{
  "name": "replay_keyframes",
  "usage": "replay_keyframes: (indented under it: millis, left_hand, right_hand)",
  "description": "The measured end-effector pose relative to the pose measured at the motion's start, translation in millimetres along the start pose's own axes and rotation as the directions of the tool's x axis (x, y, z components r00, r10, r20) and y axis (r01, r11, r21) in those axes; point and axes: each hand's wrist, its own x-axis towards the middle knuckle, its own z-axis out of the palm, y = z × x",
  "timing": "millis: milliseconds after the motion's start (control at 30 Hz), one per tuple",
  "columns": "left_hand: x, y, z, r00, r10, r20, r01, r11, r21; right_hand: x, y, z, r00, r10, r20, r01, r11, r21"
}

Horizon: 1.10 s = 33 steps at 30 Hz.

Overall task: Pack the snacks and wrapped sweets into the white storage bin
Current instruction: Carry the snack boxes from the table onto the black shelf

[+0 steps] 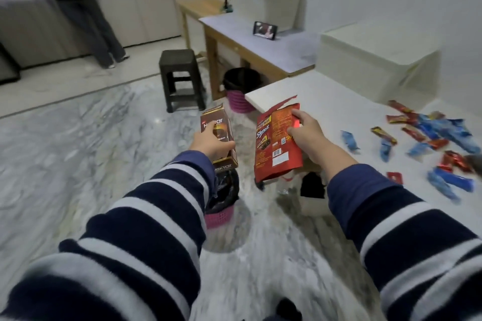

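Observation:
My left hand (212, 144) grips a brown Nextar box (219, 135), held upright over the floor. A torn-open red snack bag (276, 142) is held by my right hand (307, 133) at the left edge of the white table (326, 94). Several wrapped sweets, blue (350, 141) and red (384, 135), lie scattered on the table to the right. A white storage bin (375, 62) with its lid on stands at the table's far right.
A pink bin with a black liner (221, 200) sits on the marble floor under my left hand. A second pink bin (241, 88), a dark stool (181, 78), a wooden desk (260, 41) with a phone, a lamp and another white bin stand beyond. A person stands far left.

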Motion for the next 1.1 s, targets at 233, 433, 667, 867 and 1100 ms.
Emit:
replay_keyframes:
  millis: [233,433,667,867,1100]
  left_hand:
    - [80,-80,-2,0.979,-0.204,0.022,0.204,0.978,-0.040]
    - [172,-138,24,0.912,-0.400,0.094,0.408,0.907,-0.103]
    - [265,-205,86,0.856,-0.492,0.160,0.514,0.846,-0.144]
    - [313,-273,152,0.829,-0.512,0.224,0.532,0.846,-0.038]
    - [323,-300,169,0.808,-0.503,0.306,0.475,0.864,0.164]
  right_hand:
    - [93,16,107,0.983,0.054,0.177,-0.036,0.994,-0.102]
    - [185,56,196,0.928,0.185,0.325,-0.119,0.970,-0.212]
    - [265,122,290,0.868,0.353,0.349,-0.271,0.926,-0.262]
    - [293,221,341,0.788,0.452,0.418,-0.263,0.861,-0.436]
    - [303,249,356,0.682,0.515,0.520,-0.064,0.750,-0.658]
